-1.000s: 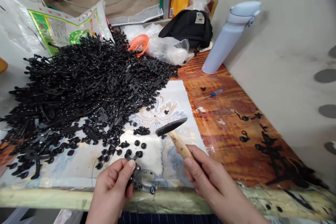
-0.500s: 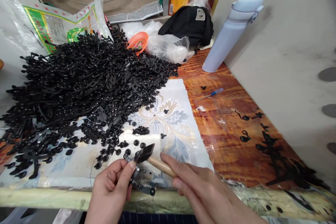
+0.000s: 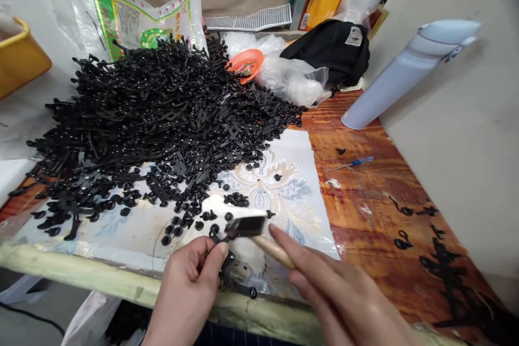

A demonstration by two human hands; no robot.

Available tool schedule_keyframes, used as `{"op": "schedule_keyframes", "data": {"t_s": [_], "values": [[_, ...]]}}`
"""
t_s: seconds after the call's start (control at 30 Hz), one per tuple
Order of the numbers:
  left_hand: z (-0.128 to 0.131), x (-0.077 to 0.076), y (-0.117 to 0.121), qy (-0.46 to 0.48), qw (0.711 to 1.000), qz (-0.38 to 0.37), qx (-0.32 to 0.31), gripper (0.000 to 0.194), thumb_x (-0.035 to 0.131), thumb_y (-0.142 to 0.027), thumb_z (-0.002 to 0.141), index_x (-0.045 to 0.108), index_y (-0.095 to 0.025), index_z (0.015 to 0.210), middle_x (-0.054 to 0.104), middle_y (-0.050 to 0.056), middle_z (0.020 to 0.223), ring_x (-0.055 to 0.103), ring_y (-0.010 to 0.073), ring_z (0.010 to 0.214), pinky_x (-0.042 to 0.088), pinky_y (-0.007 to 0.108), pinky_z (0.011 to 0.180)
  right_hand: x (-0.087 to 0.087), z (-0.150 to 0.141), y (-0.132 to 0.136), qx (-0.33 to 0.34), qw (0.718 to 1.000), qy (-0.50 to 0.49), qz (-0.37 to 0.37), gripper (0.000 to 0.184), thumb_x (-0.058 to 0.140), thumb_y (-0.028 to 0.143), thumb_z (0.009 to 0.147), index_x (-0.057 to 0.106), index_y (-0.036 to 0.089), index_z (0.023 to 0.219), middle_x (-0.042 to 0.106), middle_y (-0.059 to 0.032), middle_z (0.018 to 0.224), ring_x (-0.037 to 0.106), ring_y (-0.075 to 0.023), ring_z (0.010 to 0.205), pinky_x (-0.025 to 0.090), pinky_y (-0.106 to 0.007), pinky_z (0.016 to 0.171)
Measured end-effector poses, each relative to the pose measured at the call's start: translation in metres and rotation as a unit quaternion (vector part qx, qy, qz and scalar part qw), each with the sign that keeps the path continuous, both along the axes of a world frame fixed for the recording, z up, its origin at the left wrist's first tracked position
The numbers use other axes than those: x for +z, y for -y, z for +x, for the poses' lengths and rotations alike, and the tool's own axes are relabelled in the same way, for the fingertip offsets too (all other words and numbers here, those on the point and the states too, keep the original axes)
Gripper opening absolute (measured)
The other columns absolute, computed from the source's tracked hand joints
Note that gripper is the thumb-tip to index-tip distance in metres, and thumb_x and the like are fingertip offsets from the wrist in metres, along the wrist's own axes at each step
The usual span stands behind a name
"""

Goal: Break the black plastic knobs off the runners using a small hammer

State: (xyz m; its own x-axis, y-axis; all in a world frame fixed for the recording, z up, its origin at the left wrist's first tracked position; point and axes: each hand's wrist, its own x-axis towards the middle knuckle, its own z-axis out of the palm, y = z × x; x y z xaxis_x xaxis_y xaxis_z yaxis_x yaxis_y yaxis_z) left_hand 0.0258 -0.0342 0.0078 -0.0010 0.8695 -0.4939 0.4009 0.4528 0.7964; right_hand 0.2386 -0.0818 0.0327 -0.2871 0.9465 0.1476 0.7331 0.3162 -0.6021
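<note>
My left hand [image 3: 190, 278] pinches a black plastic linkage part [image 3: 240, 287] between thumb and fingers at the near edge of the table. My right hand [image 3: 324, 278] is closed around the wooden handle of a hammer [image 3: 275, 251]. The dark hammer head [image 3: 247, 226] is just above the upper end of the part, by my left fingertips; whether it touches cannot be made out. Small round black caps [image 3: 174, 230] lie on the pale cloth beside my left hand. The part's upper end is partly hidden by my fingers and the hammer head.
A big heap of black plastic parts [image 3: 162, 119] covers the left and back. An orange bowl [image 3: 245, 64], a black bag [image 3: 330, 51] and a pale blue bottle [image 3: 399, 78] stand behind. A blue screwdriver [image 3: 351, 164] and loose black pieces [image 3: 446, 270] lie on the right.
The camera view has turned left, so the scene sits further right. The hammer head now appears flatter over the part. Both hands keep their hold.
</note>
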Motion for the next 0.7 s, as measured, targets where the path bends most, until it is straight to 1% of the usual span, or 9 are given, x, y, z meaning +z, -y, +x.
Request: {"op": "schedule_keyframes", "data": {"t_s": [0.07, 0.2, 0.33, 0.4, 0.5, 0.57, 0.6, 0.63, 0.7], "values": [[0.0, 0.0, -0.001, -0.008, 1.0, 0.004, -0.006, 0.043, 0.052, -0.05, 0.084, 0.038, -0.023, 0.055, 0.03, -0.01, 0.044, 0.025, 0.01, 0.044, 0.019, 0.024, 0.045, 0.001, 0.0, 0.0, -0.012, 1.0, -0.01, 0.01, 0.056, 0.037, 0.018, 0.098, 0.027, 0.024, 0.153, 0.072, -0.0096, 0.094, 0.07, -0.0199, 0.069, 0.06, -0.028, 0.061], [0.0, 0.001, -0.002, 0.012, 1.0, -0.008, -0.007, 0.04, 0.051, -0.048, 0.084, 0.039, -0.024, 0.055, 0.031, -0.009, 0.043, 0.027, 0.0104, 0.043, 0.021, 0.024, 0.045, 0.001, -0.006, -0.003, 0.021, 0.999, 0.036, -0.024, 0.054, 0.036, 0.016, 0.097, 0.031, 0.02, 0.151, 0.073, -0.01, 0.088, 0.069, -0.0221, 0.061, 0.06, -0.034, 0.056], [-0.001, 0.0, -0.004, -0.003, 1.0, -0.008, -0.015, 0.041, 0.052, -0.05, 0.082, 0.037, -0.024, 0.053, 0.033, -0.009, 0.041, 0.026, 0.0105, 0.042, 0.019, 0.025, 0.044, 0.005, -0.009, -0.004, -0.014, 1.0, -0.005, -0.018, 0.054, 0.038, 0.02, 0.098, 0.031, 0.024, 0.151, 0.074, -0.0102, 0.096, 0.07, -0.0203, 0.063, 0.06, -0.029, 0.058], [-0.002, 0.0, -0.005, -0.009, 1.0, -0.008, -0.018, 0.041, 0.051, -0.049, 0.082, 0.036, -0.024, 0.053, 0.033, -0.009, 0.041, 0.025, 0.0104, 0.042, 0.018, 0.025, 0.044, 0.002, -0.01, -0.002, -0.013, 1.0, -0.012, -0.008, 0.056, 0.039, 0.018, 0.097, 0.029, 0.023, 0.152, 0.074, -0.0108, 0.095, 0.07, -0.0199, 0.063, 0.059, -0.028, 0.058], [-0.003, -0.002, -0.006, -0.002, 1.0, -0.01, -0.021, 0.039, 0.05, -0.047, 0.083, 0.036, -0.025, 0.054, 0.032, -0.009, 0.041, 0.025, 0.0107, 0.042, 0.018, 0.025, 0.044, -0.008, -0.01, 0.0, 0.014, 0.999, 0.015, -0.039, 0.057, 0.039, 0.015, 0.096, 0.03, 0.022, 0.152, 0.073, -0.0105, 0.091, 0.071, -0.0212, 0.064, 0.058, -0.03, 0.057], [-0.005, -0.005, -0.006, -0.007, 0.999, -0.004, -0.031, 0.04, 0.048, -0.048, 0.084, 0.035, -0.025, 0.055, 0.031, -0.009, 0.043, 0.026, 0.0111, 0.043, 0.02, 0.026, 0.045, -0.01, -0.008, -0.002, 0.006, 0.998, -0.002, -0.067, 0.052, 0.038, 0.018, 0.097, 0.036, 0.023, 0.149, 0.073, -0.0102, 0.096, 0.071, -0.0215, 0.071, 0.058, -0.032, 0.062], [-0.006, -0.006, -0.006, -0.011, 0.999, 0.001, -0.038, 0.04, 0.048, -0.049, 0.084, 0.035, -0.025, 0.055, 0.031, -0.009, 0.043, 0.027, 0.0114, 0.044, 0.021, 0.026, 0.045, -0.008, -0.006, -0.005, -0.011, 0.996, -0.024, -0.08, 0.048, 0.038, 0.021, 0.098, 0.041, 0.024, 0.146, 0.073, -0.0092, 0.096, 0.07, -0.0206, 0.072, 0.058, -0.031, 0.063], [-0.007, -0.007, -0.006, -0.016, 0.999, 0.007, -0.047, 0.04, 0.048, -0.05, 0.085, 0.036, -0.025, 0.056, 0.032, -0.009, 0.044, 0.029, 0.0118, 0.044, 0.022, 0.026, 0.046, -0.003, -0.006, -0.009, -0.034, 0.994, -0.053, -0.087, 0.043, 0.039, 0.025, 0.098, 0.049, 0.024, 0.14, 0.073, -0.0073, 0.091, 0.068, -0.0189, 0.069, 0.056, -0.029, 0.061], [-0.009, -0.004, -0.005, -0.024, 0.996, 0.016, -0.08, 0.04, 0.047, -0.05, 0.086, 0.036, -0.025, 0.057, 0.032, -0.008, 0.047, 0.03, 0.0123, 0.046, 0.023, 0.026, 0.047, 0.01, -0.007, -0.022, -0.093, 0.983, -0.118, -0.107, 0.031, 0.044, 0.033, 0.096, 0.063, 0.023, 0.119, 0.069, -0.0029, 0.076, 0.062, -0.016, 0.059, 0.051, -0.024, 0.054]]}}
